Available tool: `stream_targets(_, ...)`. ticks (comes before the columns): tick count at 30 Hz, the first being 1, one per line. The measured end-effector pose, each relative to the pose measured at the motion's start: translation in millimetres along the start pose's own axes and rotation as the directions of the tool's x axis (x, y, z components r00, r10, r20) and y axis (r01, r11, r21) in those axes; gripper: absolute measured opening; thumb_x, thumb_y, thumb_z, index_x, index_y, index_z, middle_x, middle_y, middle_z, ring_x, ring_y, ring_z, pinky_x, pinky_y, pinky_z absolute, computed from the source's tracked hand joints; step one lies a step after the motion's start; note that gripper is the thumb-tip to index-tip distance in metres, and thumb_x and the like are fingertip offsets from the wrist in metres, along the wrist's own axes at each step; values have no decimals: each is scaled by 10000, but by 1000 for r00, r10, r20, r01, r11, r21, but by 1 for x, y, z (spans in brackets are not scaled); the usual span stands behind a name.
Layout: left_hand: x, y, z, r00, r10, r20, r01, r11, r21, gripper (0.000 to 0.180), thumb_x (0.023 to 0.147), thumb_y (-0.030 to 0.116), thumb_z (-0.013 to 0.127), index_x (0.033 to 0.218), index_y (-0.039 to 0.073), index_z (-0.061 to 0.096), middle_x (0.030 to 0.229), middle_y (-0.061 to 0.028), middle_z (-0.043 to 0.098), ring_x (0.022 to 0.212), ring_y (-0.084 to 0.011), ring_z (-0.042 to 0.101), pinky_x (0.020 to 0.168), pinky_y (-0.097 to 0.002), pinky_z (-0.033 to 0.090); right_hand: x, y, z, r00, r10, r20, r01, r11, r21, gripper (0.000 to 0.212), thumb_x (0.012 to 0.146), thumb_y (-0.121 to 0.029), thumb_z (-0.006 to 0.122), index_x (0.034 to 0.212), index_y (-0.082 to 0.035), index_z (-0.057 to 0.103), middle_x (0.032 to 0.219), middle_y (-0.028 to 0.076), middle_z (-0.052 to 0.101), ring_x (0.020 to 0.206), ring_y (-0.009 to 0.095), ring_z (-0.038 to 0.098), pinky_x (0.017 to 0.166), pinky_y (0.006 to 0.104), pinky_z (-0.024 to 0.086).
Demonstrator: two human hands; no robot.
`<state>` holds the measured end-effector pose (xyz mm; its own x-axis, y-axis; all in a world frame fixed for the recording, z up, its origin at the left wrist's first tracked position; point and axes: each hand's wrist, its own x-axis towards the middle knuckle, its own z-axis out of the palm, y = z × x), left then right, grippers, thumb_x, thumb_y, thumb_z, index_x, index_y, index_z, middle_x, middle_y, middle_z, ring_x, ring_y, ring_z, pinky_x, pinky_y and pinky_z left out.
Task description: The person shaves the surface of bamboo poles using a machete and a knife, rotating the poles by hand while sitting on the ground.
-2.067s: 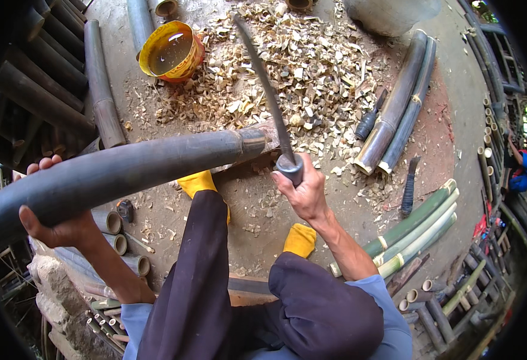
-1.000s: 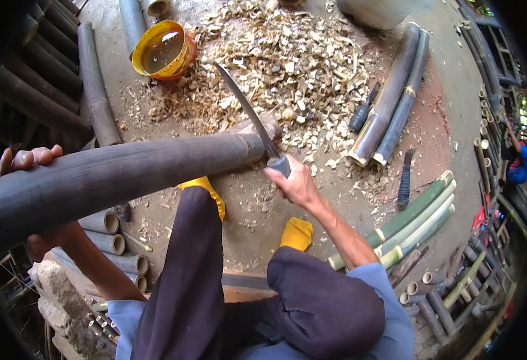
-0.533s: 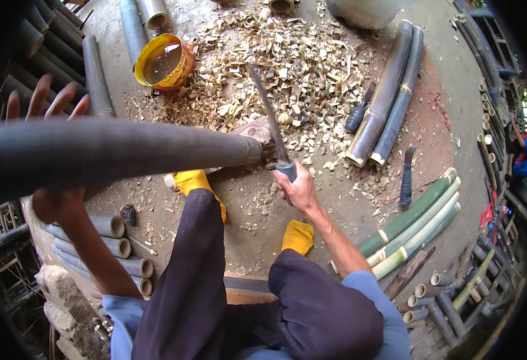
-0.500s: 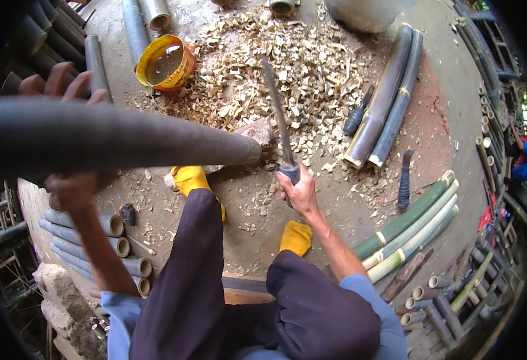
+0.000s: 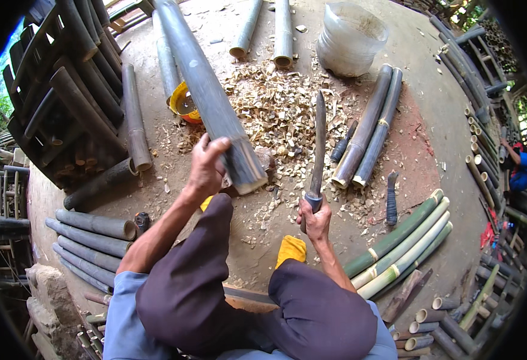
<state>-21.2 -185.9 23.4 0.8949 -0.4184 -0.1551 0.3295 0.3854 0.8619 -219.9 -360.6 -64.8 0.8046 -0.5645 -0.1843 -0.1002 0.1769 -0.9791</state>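
My left hand [image 5: 208, 165] is closed round the near part of a thick grey-green bamboo pole [image 5: 206, 90], which slants away toward the far left. The pole's near end hangs in front of a wooden block [image 5: 265, 158], mostly hidden behind it. In my right hand [image 5: 315, 219] is a machete [image 5: 318, 144], gripped by its dark handle with the long blade pointing up and away. Blade and pole are apart. Beyond them spreads a heap of pale wood chips [image 5: 281, 108]. Part of a yellow bucket [image 5: 183, 103] holding liquid shows behind the pole.
Right of the chips lie two dark bamboo lengths [image 5: 372, 129], a dark-handled tool [image 5: 342, 142] and another knife [image 5: 391, 198]. Green bamboo pieces [image 5: 395, 246] rest at the near right, grey ones [image 5: 92, 240] at the near left. A translucent tub [image 5: 352, 42] stands at the back.
The bamboo pole has swung from lying crosswise at the left to slanting away from me, and my left hand now grips near its close end. My right hand with the machete has shifted slightly right and nearer.
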Motion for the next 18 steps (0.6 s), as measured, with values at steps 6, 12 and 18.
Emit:
stream_targets(6,-22,87,13,821,-566,75,551,751,-363,646,789,436,573,1153,-73,417,931,-198,581,791,-300,622,758,-424,538,-7,-32,0,971,-217,97,235,936,-261,296,821,-219,649,966,-16,489,643,51,572,530,131,565,475,280,470)
stream_targets(12,-50,79,-3,727,-667,-163,666,743,-71,634,809,452,585,1189,-21,402,942,-158,577,785,-270,617,722,-420,536,-8,-102,27,851,-275,447,485,737,-470,278,813,-188,634,933,-23,445,726,155,620,640,282,653,549,391,522)
stream_targets(18,-88,23,-26,819,-572,-41,531,784,-322,606,903,552,400,1162,5,435,884,-146,604,732,-282,624,641,-429,542,-18,-90,64,705,-268,657,644,631,-433,354,744,-133,684,1003,-42,460,726,170,604,651,337,630,566,400,491)
